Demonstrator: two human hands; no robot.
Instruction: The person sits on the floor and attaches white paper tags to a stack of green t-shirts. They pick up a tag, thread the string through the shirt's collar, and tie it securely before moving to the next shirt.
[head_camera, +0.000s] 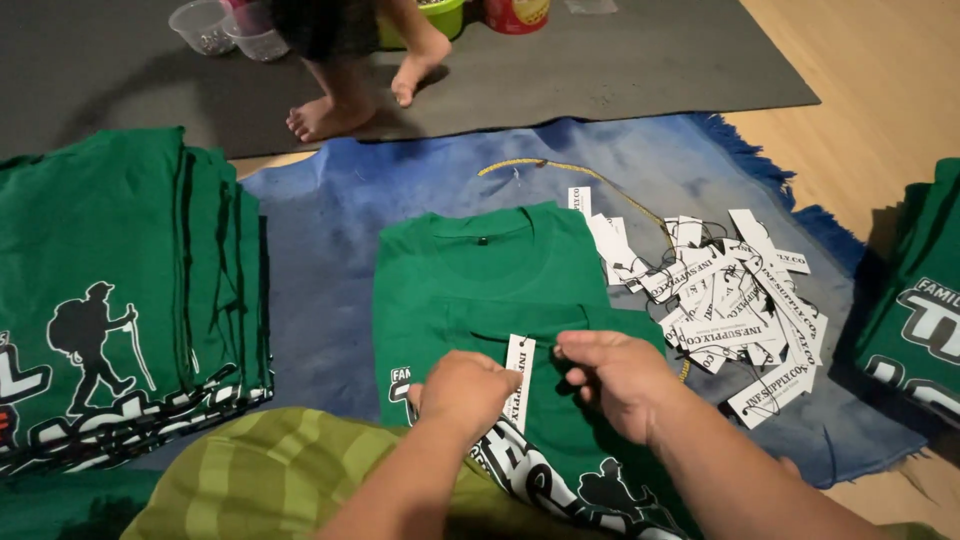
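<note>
The left hand (462, 392) is pinching a narrow white paper hang tag (519, 372) with printed lettering, fingers closed on its lower part, while the right hand (618, 375) is curling narrowly just beside it, fingertips drawn together near the tag's top as if gripping a thin string that is too fine to make out. Both are working over a folded green cotton T-shirt (490, 280) with a white print, which is lying on a blue fringed rug (320, 220) on the floor.

The tag could tear or crease if the two hands pull against each other. A loose heap of white paper tags with black strings (735, 300) is lying just beside the right forearm; a sweep of that arm could likely scatter or tangle them. The stack of folded green printed shirts (120, 290) to the left is sitting well apart.
</note>
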